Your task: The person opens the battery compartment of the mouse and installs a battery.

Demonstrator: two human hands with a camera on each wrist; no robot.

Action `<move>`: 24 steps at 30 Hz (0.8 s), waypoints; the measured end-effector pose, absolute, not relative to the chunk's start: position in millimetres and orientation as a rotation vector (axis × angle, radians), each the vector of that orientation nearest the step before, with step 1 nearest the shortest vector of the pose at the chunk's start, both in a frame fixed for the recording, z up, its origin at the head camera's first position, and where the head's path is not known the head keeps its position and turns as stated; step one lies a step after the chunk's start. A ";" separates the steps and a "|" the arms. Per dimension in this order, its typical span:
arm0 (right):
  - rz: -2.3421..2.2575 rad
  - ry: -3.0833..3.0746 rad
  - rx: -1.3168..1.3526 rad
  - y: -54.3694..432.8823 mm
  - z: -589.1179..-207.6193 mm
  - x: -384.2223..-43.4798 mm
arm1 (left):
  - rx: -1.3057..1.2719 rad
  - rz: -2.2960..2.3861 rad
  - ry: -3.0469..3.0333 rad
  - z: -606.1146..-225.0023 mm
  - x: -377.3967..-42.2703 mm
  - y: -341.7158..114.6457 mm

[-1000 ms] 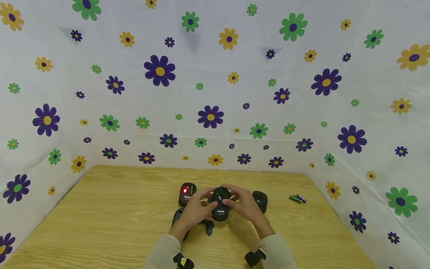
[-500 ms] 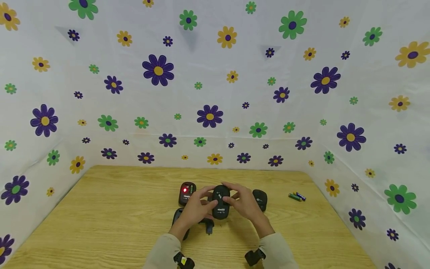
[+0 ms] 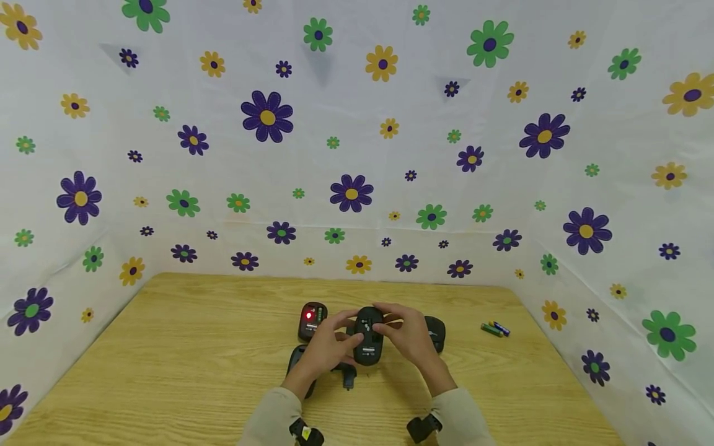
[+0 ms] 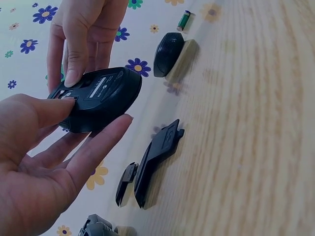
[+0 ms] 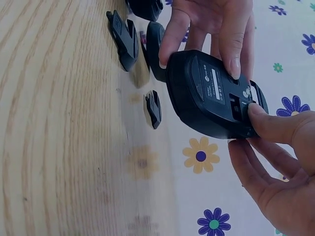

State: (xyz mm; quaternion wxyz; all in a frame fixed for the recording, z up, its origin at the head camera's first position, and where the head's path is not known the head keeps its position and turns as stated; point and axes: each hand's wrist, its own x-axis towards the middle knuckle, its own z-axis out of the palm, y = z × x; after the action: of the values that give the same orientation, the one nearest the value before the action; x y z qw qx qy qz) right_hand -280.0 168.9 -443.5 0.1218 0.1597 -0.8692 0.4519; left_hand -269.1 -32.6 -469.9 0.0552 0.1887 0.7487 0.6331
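In the head view, both hands hold a black mouse (image 3: 369, 350) over the middle of the desk (image 3: 195, 347), its labelled underside up. The left hand (image 3: 329, 344) grips one side and the right hand (image 3: 411, 333) the other, each with its thumb on the underside. Just beyond the left hand, toward the desk's far edge, lies a lit mouse (image 3: 312, 328) with a red light and a battery in its slot. A black plastic piece (image 3: 348, 375) lies nearer the person, and a rounded black thing (image 3: 437, 334) sits beside the right hand. Two batteries (image 3: 493, 331) lie together toward the desk's right edge.

In the left wrist view, the black mouse is clear of the desk, the left fingers beneath it. Two thin black parts (image 4: 156, 160) lie on the desk below.

In the right wrist view, the right thumb presses by a slot in the underside; the right fingers support the mouse from behind.
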 end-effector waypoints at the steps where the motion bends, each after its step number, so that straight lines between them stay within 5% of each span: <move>1: 1.315 -2.531 0.463 168.7 -443.4 -280.2 | 0.574 1.919 2.275 -469.9 -269.0 -32.6; 24: 1.394 -2.455 0.325 174.0 -438.5 -282.2 | 0.555 1.858 2.291 -474.2 -269.4 -33.7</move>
State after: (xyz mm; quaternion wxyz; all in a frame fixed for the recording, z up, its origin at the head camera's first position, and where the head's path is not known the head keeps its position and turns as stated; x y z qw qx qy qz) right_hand -282.2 174.0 -438.5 0.1495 0.1133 -0.8541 0.4851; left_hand -269.4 -33.7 -474.2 0.0698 0.1844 0.7615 0.6175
